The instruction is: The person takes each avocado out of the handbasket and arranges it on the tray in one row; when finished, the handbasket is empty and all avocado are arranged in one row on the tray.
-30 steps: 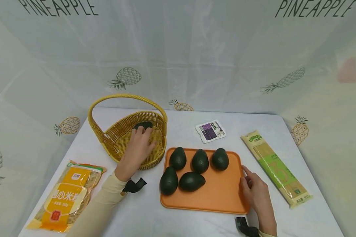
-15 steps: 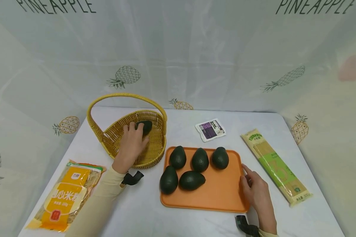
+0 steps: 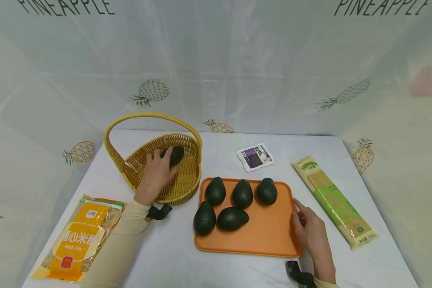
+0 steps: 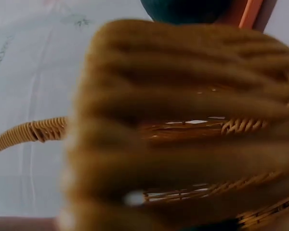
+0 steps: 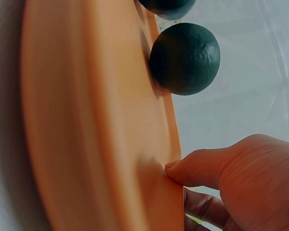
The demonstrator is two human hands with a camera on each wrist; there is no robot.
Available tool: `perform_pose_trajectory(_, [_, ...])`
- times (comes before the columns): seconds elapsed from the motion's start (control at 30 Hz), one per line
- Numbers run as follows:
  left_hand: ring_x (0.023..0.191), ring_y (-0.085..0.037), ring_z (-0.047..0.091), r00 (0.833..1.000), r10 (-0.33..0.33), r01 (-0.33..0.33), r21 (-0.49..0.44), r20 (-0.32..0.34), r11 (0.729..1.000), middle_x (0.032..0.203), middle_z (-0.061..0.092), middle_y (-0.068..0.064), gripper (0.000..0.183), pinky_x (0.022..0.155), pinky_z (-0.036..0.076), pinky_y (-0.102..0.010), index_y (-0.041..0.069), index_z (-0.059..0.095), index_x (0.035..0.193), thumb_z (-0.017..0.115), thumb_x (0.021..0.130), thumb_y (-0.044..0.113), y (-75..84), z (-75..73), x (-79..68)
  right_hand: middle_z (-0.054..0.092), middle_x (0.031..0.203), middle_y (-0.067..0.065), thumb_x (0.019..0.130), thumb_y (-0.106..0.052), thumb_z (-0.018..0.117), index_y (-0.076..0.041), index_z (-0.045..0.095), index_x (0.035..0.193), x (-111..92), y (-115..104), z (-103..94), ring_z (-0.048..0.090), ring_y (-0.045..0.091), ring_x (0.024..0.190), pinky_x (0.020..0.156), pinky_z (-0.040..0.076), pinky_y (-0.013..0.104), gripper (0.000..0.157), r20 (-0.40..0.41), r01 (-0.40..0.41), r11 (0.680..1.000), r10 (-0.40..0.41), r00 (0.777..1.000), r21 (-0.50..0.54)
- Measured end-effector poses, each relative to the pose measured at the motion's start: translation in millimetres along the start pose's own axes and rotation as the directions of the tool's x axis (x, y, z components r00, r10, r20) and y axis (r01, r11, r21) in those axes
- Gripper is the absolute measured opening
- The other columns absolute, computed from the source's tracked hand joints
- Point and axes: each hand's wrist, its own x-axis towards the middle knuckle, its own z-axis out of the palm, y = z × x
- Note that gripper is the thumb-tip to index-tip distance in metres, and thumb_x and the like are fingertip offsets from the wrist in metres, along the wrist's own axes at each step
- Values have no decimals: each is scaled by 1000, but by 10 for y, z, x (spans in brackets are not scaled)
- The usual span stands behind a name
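In the head view, my left hand [image 3: 155,176] reaches into a yellow wicker basket [image 3: 190,174] with its fingers spread. One dark green avocado [image 3: 177,156] lies inside, and the index fingertip is right at its side. The basket's blurred outer wall [image 4: 183,106] fills most of the left wrist view and hides that hand's fingers. My right hand [image 3: 311,232] pinches the right rim of an orange tray [image 3: 270,234]. In the right wrist view its thumb [image 5: 197,167] lies on the rim, other fingers outside. Several avocados [image 3: 233,219] sit on the tray's left and back.
The basket's tall handle [image 3: 153,115] arches behind the left hand. An orange bag of noodles [image 3: 73,244] lies at front left, a long green noodle pack [image 3: 335,200] on the right. Behind the tray is a small white and purple packet [image 3: 255,158].
My left hand has drawn back to the left from the avocado in the basket, which shows more fully now. The right hand and tray have kept their place.
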Motion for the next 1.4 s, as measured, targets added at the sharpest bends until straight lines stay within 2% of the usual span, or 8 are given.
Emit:
perform_pose_trajectory(0.17, [137,-67,43,999,4,-4,26,34,1000,157,39,-42,67,84,59,-66,2,42,162,70,103,21,1,1,38,62,88,13,103,-4,65,-1,58,152,9,-3,-3,51,21,73,58,39,24,50,21,-26,1000,26,999,5])
perform_pose_trajectory(0.27, [141,-68,40,996,-3,2,21,90,1000,161,35,-41,69,92,57,-68,3,39,163,69,104,21,4,-7,41,62,89,14,103,-5,65,-2,57,153,11,1,3,51,21,73,58,39,24,50,28,-38,999,38,999,6])
perform_pose_trajectory(0.4, [147,-68,32,986,-12,17,-27,166,999,166,26,-40,76,107,47,-74,3,32,166,70,104,22,10,-60,43,62,90,14,103,-5,64,-2,57,153,14,4,6,51,22,74,58,39,24,50,34,-42,999,42,999,4])
perform_pose_trajectory(0.57, [150,-70,25,978,-18,31,-59,210,998,169,19,-41,74,113,40,-78,2,31,167,67,105,23,30,-129,82,62,88,13,102,-3,65,-1,58,152,12,7,-2,51,20,72,58,38,24,50,13,-22,1000,22,1000,-3])
perform_pose_trajectory(0.77, [145,-72,32,968,17,-19,5,249,1000,164,28,-43,68,112,42,-76,3,37,164,67,106,22,82,-198,143,62,88,13,102,-3,66,-1,59,151,12,12,2,50,20,72,58,38,24,50,11,-25,1000,25,1000,-2])
perform_pose_trajectory(0.93, [147,-67,35,960,9,-10,2,281,1000,163,32,-39,69,114,43,-72,3,36,165,67,106,21,107,-223,195,63,89,14,102,-4,65,-1,58,152,10,9,6,51,21,73,58,39,24,50,16,-33,999,33,999,-1])
perform_pose_trajectory(1.2, [138,-55,53,967,58,-62,10,248,998,150,53,-37,66,114,48,-63,-3,46,158,75,100,10,56,-197,233,63,89,14,102,-4,65,-1,58,152,12,-10,2,51,21,72,58,39,24,50,21,-35,999,35,999,-2])
perform_pose_trajectory(1.4, [136,-50,57,963,95,-96,-6,252,995,149,55,-35,64,114,50,-59,-9,49,152,78,96,5,43,-181,246,63,92,15,103,-6,65,-3,57,154,24,-10,1,52,22,74,58,40,24,51,43,-55,998,55,998,5])
